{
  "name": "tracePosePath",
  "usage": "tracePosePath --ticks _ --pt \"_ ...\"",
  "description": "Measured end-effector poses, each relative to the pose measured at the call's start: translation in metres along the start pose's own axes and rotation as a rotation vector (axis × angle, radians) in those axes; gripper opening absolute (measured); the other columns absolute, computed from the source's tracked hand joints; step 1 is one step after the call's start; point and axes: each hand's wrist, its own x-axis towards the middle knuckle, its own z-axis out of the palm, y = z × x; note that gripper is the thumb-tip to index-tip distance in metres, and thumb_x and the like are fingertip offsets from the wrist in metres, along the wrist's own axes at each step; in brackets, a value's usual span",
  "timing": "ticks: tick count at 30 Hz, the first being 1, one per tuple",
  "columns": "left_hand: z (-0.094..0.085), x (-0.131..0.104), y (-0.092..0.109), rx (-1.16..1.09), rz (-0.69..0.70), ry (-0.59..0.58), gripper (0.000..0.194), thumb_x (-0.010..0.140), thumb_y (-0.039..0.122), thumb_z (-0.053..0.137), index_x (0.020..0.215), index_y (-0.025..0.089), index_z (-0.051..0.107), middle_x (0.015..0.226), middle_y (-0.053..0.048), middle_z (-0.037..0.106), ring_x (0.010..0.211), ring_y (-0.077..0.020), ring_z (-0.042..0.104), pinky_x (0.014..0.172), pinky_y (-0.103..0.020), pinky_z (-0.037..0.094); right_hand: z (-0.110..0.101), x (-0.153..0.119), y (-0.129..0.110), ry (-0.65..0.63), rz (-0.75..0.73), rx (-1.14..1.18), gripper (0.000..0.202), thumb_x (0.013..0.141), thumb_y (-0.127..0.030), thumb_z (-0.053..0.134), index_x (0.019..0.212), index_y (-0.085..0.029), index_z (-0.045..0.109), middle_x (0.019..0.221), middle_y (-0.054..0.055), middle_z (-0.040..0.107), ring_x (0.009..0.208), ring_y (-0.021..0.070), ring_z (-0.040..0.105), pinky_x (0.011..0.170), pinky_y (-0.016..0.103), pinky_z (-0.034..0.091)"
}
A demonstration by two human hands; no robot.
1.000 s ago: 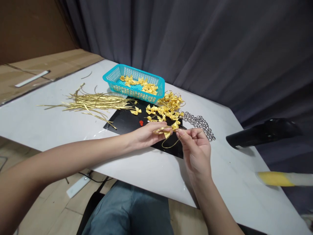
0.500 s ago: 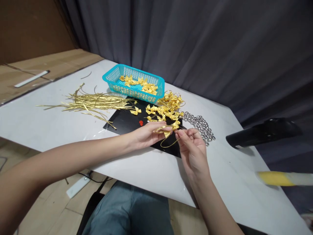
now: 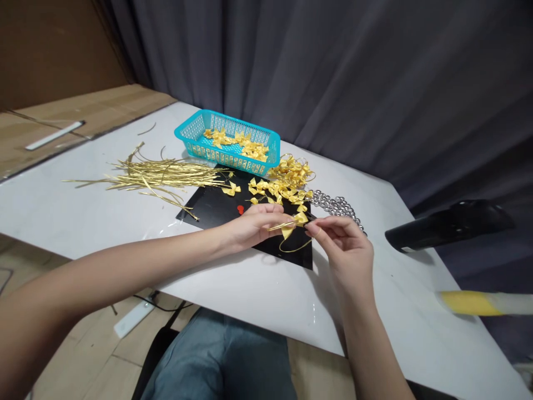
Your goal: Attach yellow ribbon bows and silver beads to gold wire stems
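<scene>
My left hand (image 3: 260,225) pinches a looped gold cord (image 3: 280,226) with a yellow ribbon bow (image 3: 300,218) at its right end. Thumb and fingertips of my right hand (image 3: 339,233) are pressed together beside the bow, at the end of the cord; the exact grip is too small to make out. A thin loop of cord hangs below the bow, over the black mat (image 3: 216,206). Behind my hands, more yellow bows (image 3: 272,189) lie on the mat, close to a red piece (image 3: 240,209).
A turquoise basket (image 3: 233,160) holding yellow bows stands at the back. Gold cords (image 3: 166,172) lie to the left. Silver beads (image 3: 337,206) are spread behind my right hand. A black object (image 3: 445,225) and a blurred yellow-and-white one (image 3: 474,303) are at the right.
My right hand has moved right and slightly up, turning so its fingers point left. The bow and hanging loop have shifted slightly right between my hands.
</scene>
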Motion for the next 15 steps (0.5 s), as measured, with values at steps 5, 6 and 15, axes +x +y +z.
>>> tracePosePath --ticks 5,6,15 --pt "0.002 -0.001 0.000 0.122 0.149 0.012 0.042 0.061 0.018 0.083 0.055 0.017 0.041 0.053 0.006 0.053 0.055 -0.0066 0.053 0.060 -0.021 0.039 -0.006 -0.005 -0.003 -0.049 -0.222 -0.121 0.011 0.080 -0.020 0.072 0.089 -0.024 0.067 0.097 0.004 0.065 0.100 0.0218 0.062 0.087 0.039 0.052" --pt "0.002 -0.002 0.000 0.155 0.182 0.022 0.042 0.060 0.017 0.084 0.055 0.017 0.042 0.057 0.004 0.058 0.057 -0.0076 0.056 0.061 -0.021 0.040 -0.006 -0.007 -0.002 -0.027 -0.279 -0.173 0.008 0.081 -0.020 0.070 0.087 -0.024 0.067 0.094 0.003 0.063 0.098 0.0216 0.061 0.085 0.039 0.051" --pt "0.004 -0.013 -0.005 0.368 0.443 0.055 0.038 0.072 0.020 0.078 0.059 0.018 0.043 0.072 -0.001 0.067 0.077 -0.0140 0.067 0.072 -0.024 0.048 0.024 -0.024 0.002 -0.083 0.063 -0.037 0.020 0.077 -0.031 0.076 0.088 -0.022 0.063 0.083 0.001 0.066 0.067 0.0135 0.061 0.054 0.025 0.049"
